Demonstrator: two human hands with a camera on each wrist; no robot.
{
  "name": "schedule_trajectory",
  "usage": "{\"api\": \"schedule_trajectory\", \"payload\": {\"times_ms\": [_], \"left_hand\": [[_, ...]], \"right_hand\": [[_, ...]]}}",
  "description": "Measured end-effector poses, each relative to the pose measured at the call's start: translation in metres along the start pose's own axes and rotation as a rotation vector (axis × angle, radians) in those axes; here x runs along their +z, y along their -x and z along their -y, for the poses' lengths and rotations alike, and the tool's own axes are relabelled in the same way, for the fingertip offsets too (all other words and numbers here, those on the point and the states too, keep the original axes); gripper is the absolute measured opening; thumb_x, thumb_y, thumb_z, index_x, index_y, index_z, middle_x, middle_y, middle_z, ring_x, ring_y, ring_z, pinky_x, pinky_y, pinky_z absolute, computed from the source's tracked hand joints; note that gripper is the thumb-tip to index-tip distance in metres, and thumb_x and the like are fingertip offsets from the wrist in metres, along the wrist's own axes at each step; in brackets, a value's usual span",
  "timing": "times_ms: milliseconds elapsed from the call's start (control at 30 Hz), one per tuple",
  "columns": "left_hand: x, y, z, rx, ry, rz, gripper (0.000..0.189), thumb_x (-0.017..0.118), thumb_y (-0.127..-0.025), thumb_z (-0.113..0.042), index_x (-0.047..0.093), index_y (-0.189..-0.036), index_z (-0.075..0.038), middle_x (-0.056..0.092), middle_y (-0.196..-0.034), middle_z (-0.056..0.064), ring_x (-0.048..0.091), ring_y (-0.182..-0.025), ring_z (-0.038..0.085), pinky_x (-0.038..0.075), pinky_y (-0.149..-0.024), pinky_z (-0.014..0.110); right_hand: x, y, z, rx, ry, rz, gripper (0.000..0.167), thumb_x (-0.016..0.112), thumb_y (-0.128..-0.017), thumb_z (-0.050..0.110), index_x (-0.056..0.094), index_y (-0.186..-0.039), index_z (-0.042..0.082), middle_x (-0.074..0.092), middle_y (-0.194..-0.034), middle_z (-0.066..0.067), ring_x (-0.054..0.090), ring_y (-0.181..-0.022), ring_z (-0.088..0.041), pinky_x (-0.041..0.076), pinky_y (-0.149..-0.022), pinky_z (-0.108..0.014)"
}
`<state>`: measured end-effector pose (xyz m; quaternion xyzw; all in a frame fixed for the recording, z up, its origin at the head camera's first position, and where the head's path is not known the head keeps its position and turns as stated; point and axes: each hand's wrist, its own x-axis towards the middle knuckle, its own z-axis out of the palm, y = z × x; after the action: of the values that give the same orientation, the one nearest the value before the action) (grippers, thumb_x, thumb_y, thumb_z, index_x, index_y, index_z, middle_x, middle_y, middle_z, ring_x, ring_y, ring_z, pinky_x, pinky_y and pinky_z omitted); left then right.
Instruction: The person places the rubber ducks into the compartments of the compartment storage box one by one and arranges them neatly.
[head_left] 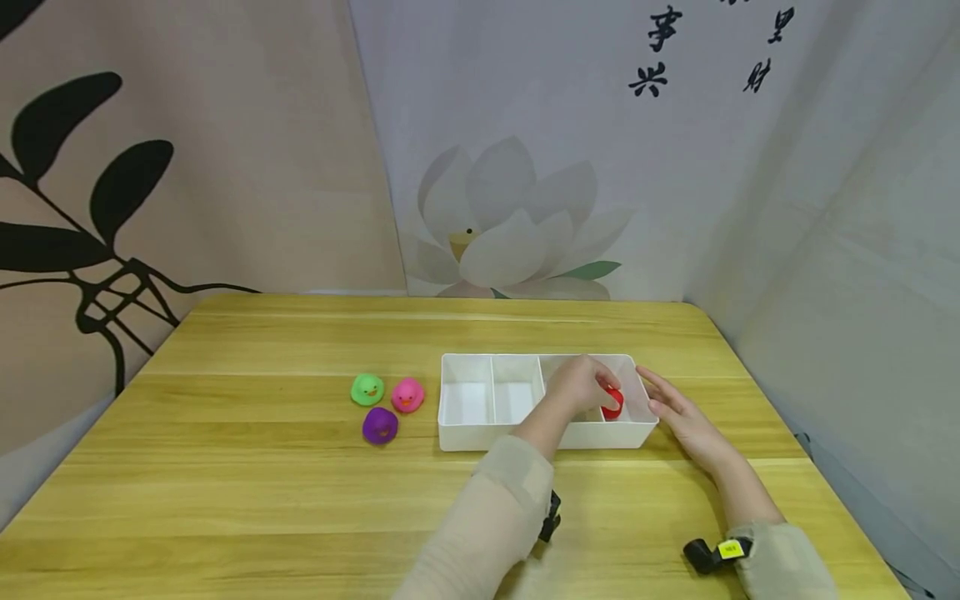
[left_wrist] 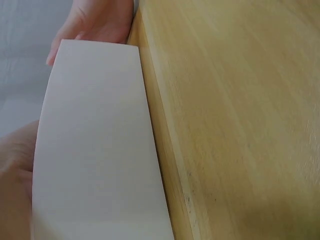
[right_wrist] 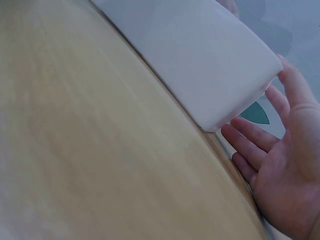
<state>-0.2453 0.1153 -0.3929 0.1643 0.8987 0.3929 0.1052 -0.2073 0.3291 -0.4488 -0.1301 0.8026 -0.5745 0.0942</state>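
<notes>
A white divided box (head_left: 480,437) stands lengthwise on the wooden table. My left hand (head_left: 576,387) reaches down into its right part, fingers curled on a small red toy (head_left: 615,410) in the end compartment. The fingers partly cover that toy. In the left wrist view the box's tall front wall (left_wrist: 100,140) hides what the fingers hold. My right hand (head_left: 686,425) is at the box's right end, fingertips against the end wall. Its fingers are spread and fairly straight in the right wrist view, with the thumb by the upper corner.
Left of the box sit three small round toys on the table (head_left: 247,492): a green one (head_left: 367,389) and a pink one (head_left: 408,395) with duck faces, and a purple one (head_left: 380,426) in front. A printed curtain (head_left: 517,100) hangs behind the table's far edge.
</notes>
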Motion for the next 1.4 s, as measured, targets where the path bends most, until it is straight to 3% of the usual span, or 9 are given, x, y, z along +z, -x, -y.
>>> {"api": "schedule_trajectory", "payload": {"times_ms": [333,633,1067,1400], "left_hand": [[0.0055,0.003,-0.0047,-0.084,-0.02,-0.061,0.014,0.084,-0.072,-0.017,0.077,-0.082,-0.024,0.06,-0.069,-0.017,0.052,-0.069,0.003,0.04,-0.062,0.022],[0.0056,0.0035,-0.003,-0.055,-0.008,-0.067,0.016,0.086,-0.072,-0.021,0.078,-0.086,-0.024,0.065,-0.074,-0.017,0.054,-0.073,0.001,0.04,-0.063,0.02],[0.0067,0.0028,-0.0034,-0.082,0.026,-0.067,0.017,0.087,-0.071,-0.022,0.078,-0.085,-0.024,0.064,-0.072,-0.018,0.054,-0.073,0.002,0.041,-0.063,0.022],[0.007,0.0039,-0.0018,-0.037,0.001,-0.069,0.02,0.086,-0.07,-0.021,0.079,-0.089,-0.022,0.066,-0.073,-0.019,0.056,-0.072,0.0,0.04,-0.062,0.018]], "right_hand": [[0.0006,-0.0003,0.0008,0.009,-0.008,0.006,0.054,0.041,-0.104,0.022,0.02,-0.153,0.016,0.021,-0.15,-0.03,0.02,-0.135,-0.048,0.012,-0.102,-0.07],[0.0005,0.0002,0.0024,0.009,0.002,0.002,0.054,0.041,-0.104,0.022,0.02,-0.153,0.015,0.024,-0.149,-0.03,0.022,-0.135,-0.047,0.014,-0.102,-0.069],[0.0005,0.0008,0.0027,-0.004,-0.003,0.004,0.054,0.041,-0.104,0.021,0.02,-0.153,0.014,0.025,-0.148,-0.03,0.024,-0.133,-0.047,0.017,-0.103,-0.067],[0.0008,0.0011,0.0018,0.001,-0.006,-0.002,0.053,0.041,-0.104,0.021,0.021,-0.153,0.014,0.026,-0.147,-0.03,0.025,-0.132,-0.047,0.015,-0.102,-0.068]]}}
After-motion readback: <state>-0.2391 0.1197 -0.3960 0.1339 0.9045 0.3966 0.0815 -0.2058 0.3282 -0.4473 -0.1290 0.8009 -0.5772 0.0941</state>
